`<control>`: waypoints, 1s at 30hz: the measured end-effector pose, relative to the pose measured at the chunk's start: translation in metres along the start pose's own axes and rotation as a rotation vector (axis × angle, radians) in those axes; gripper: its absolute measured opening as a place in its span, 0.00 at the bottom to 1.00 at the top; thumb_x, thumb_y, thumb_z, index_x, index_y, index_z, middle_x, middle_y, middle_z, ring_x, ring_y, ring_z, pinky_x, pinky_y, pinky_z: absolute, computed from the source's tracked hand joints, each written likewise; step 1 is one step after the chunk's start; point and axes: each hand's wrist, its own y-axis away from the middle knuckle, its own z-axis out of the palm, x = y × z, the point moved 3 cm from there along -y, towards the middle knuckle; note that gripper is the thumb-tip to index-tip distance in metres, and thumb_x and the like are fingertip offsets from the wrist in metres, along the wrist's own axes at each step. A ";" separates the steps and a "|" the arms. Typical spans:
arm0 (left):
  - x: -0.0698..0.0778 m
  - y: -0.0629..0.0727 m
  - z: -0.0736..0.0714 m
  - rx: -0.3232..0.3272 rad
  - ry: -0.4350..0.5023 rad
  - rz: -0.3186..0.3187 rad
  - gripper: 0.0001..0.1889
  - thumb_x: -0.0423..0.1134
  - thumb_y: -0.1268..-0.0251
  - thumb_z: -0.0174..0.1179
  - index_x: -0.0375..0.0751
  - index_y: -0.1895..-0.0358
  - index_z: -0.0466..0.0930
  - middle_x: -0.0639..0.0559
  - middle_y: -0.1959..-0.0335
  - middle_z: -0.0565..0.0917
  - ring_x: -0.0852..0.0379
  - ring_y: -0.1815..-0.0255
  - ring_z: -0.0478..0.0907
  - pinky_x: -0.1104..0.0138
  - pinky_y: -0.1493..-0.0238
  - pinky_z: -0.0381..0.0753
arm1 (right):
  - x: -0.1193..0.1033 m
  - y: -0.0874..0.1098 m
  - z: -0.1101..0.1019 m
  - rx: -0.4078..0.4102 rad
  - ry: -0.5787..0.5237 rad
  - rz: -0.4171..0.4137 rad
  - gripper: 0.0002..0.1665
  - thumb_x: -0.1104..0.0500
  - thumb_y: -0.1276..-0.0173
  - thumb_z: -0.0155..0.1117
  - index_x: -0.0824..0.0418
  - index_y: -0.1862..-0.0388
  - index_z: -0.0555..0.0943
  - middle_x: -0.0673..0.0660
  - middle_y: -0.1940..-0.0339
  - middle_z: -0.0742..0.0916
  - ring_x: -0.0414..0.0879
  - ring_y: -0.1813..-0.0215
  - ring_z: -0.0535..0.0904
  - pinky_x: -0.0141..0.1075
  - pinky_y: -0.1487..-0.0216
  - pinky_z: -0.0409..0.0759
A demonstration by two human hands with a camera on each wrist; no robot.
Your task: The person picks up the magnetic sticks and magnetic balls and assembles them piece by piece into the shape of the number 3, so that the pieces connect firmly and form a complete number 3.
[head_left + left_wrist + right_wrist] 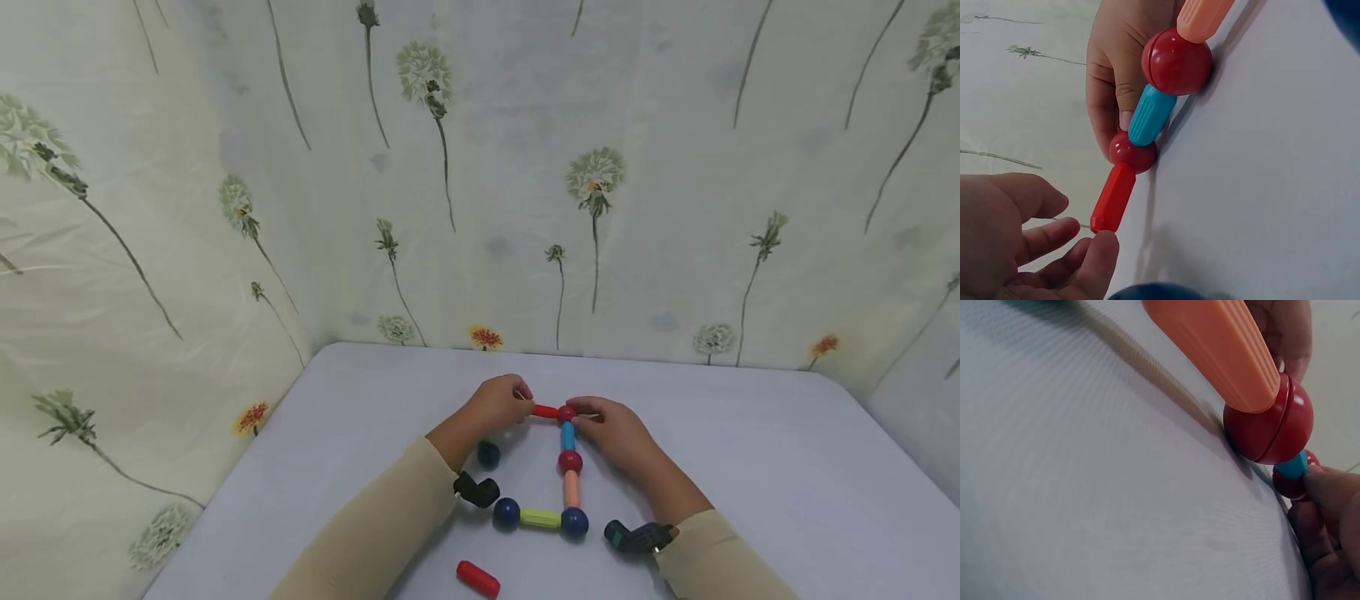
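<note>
A red ball (567,413) at the far right corner of a rod-and-ball chain is pinched by my right hand (615,429), thumb and fingers round it. From that ball a red rod (1113,197) points left. At its free end is my left hand (501,402), the thumb tip right at the rod and the other fingers loosely bent with a small gap beside it. A blue rod (567,436) joins the pinched ball to a second red ball (570,462). An orange rod (572,488) runs on from there to a dark blue ball (574,522).
A yellow-green rod (540,518) links the near dark blue ball to another dark blue ball (506,513) on the left. A loose dark ball (489,454) lies by the left wrist. Nearer me is a separate red rod (477,578). Flowered cloth (510,275) hangs behind the white table (750,467).
</note>
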 end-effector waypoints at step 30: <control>-0.070 0.024 -0.061 -0.061 -0.048 0.171 0.09 0.51 0.24 0.61 0.54 0.53 0.84 0.58 0.55 0.84 0.55 0.55 0.79 0.59 0.55 0.80 | 0.000 0.002 0.001 0.011 -0.004 0.001 0.26 0.47 0.21 0.64 0.47 0.27 0.78 0.56 0.30 0.83 0.61 0.28 0.75 0.60 0.33 0.78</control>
